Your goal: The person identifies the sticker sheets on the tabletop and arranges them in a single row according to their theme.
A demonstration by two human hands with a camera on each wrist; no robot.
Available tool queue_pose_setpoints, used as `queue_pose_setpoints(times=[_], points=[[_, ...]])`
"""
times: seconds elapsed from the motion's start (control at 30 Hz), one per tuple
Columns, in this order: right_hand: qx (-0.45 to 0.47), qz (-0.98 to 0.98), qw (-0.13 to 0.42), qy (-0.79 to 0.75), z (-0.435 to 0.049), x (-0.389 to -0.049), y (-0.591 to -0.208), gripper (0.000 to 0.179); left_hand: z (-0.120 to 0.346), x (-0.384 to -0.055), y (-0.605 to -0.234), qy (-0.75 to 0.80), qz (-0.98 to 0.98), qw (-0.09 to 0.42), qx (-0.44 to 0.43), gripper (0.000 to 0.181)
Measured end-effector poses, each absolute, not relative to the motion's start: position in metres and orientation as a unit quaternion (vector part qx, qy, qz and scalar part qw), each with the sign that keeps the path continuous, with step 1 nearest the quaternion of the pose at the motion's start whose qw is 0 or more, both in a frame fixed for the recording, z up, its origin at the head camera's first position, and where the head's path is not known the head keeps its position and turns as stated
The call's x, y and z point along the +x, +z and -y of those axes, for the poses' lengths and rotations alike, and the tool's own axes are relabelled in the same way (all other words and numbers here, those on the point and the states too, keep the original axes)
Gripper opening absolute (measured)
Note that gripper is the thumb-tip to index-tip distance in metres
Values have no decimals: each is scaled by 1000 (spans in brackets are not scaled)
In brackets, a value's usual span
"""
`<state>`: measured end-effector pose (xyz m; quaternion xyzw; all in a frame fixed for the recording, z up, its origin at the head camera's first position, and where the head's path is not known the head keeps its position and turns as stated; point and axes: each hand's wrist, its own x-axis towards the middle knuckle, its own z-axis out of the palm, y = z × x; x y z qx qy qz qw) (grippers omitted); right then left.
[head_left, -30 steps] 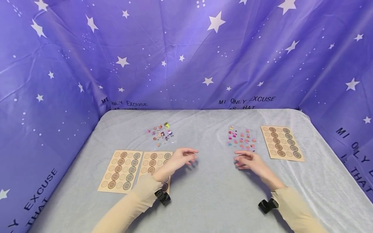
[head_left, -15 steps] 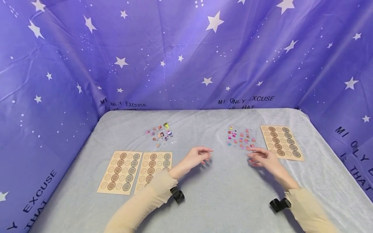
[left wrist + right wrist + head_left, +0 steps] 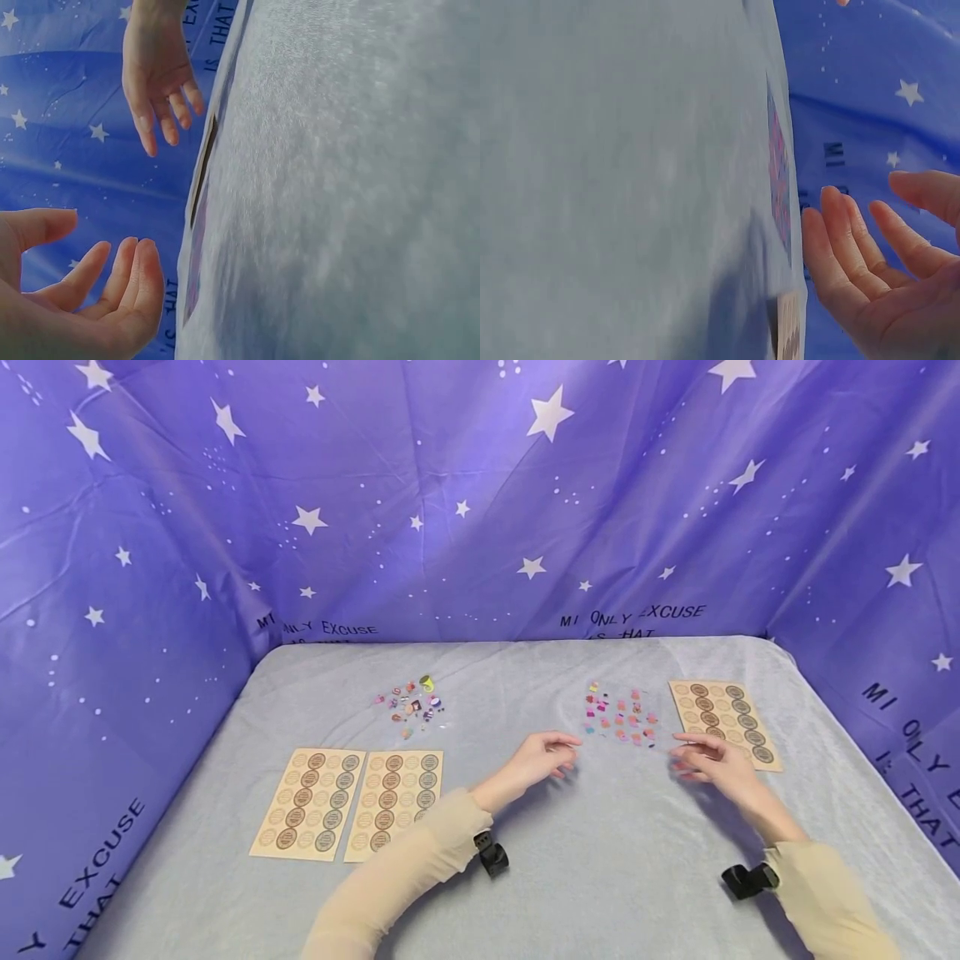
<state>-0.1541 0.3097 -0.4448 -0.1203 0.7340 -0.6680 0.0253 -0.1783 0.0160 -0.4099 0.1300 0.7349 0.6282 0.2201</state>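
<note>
Left hand [image 3: 536,762]: raised over the bench [image 3: 585,893], fingers loosely bent, thumb apart, carrying nothing. Right hand [image 3: 718,766]: similar pose, likewise unladen, well apart from the left. Pink sticker sheet [image 3: 621,718], clear: flat on the bench, beyond and between the hands. Tan card [image 3: 726,708], round labels: beside that sheet; in the head view the right hand overlaps its near corner. Wrist views add: right palm, fingers slightly apart; both hands off the cloth; sheet and card nearly edge-on. Head view alone: second sticker sheet [image 3: 412,706]; two left cards [image 3: 307,803], narrow gap between. Room: bare cloth between the sticker sheets and nearer than the hands; tan card near the bench's right edge.
</note>
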Motion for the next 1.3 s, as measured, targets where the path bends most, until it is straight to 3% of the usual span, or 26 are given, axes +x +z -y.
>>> queue_pose_setpoints(times=[0.37, 0.8, 1.07, 1.3], points=[[-99, -758, 12, -645, -332, -152, -432, 25, -46, -190, -424, 623, -738, 222, 134, 30], [-43, -775, -19, -631, -392, -178, -463, 25, -88, -193, -428, 628, -736, 209, 144, 27], [9, -823, -19, -568, -395, -176, -443, 18, -111, -193, -431, 649, -722, 198, 135, 26], [43, -881, -68, -466, -403, -183, -441, 27, -137, -192, -433, 679, -704, 181, 105, 25]])
